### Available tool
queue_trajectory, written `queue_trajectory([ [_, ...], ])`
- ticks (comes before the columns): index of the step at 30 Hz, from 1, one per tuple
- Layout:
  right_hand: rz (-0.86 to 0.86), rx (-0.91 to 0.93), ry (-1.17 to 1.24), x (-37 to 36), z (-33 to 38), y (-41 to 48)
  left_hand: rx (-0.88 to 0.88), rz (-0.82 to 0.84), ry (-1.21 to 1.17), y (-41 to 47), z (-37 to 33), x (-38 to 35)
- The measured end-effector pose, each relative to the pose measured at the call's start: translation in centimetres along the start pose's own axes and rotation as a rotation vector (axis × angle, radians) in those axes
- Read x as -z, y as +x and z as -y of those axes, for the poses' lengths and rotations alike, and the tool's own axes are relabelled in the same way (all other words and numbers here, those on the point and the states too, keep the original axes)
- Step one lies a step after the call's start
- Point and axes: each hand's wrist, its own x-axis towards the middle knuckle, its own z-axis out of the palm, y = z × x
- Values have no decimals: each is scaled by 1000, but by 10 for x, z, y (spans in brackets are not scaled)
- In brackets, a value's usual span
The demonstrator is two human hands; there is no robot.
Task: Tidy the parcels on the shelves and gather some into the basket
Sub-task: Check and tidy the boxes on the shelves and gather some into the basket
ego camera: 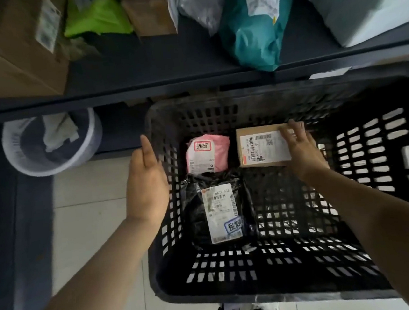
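Observation:
A black slatted plastic basket (374,152) stands on the floor below the shelf. Inside lie a pink bag parcel (219,148), a black bag parcel (195,201) with a white label, and a small brown cardboard box (246,132) with a white label. My right hand (301,147) reaches into the basket and lies on the box's right end, fingers fairly straight over the label. My left hand (148,178) hovers open just outside the basket's left wall, holding nothing.
The dark shelf (163,65) above the basket carries cardboard boxes (11,54), a green bag (98,17), a teal bag (253,33) and grey bags (348,0). A white waste bin (25,161) with paper sits under the shelf at left. Pale floor tiles lie beside the basket.

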Motion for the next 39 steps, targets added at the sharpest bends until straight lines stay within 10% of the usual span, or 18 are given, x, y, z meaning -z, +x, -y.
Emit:
queue_trajectory([
  [17, 39, 143, -107, 79, 69, -72, -28, 288, 292, -6, -15, 74],
  [27, -60, 547, -218, 240, 223, -174, -66, -45, 217, -91, -5, 259],
  [39, -289, 923, -400, 343, 468, -324, 304, -402, 411, -261, 127, 496],
])
